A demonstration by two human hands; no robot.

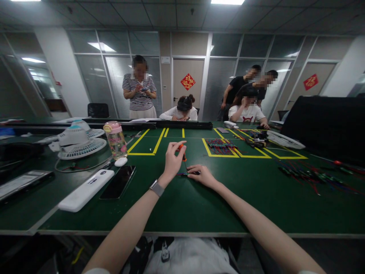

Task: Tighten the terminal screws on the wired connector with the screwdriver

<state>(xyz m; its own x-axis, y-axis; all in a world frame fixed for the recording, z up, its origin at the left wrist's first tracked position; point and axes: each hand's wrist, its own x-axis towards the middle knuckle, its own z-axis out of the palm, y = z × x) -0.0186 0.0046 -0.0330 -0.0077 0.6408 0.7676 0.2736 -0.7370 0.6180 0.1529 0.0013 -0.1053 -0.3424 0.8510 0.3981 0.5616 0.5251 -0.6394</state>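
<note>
Gripping screwdriver [184, 158], L hand [173, 158] closed round handle, tip down at circuit board [185, 174] on green table [199, 213]; R hand [203, 176] fingers touch board, can't tell if pinched. Pink-lid bottle [116, 142], contents unclear, stands btwn fan [81, 148] & blk phone [119, 182], white oval pc [121, 162] in front. Wire bundle [221, 145] beyond R hand, w/ yellow tape [222, 155] round it.

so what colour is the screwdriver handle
Orange with black; the screwdriver handle shows best in the head view, partly covered by the left hand.
</note>
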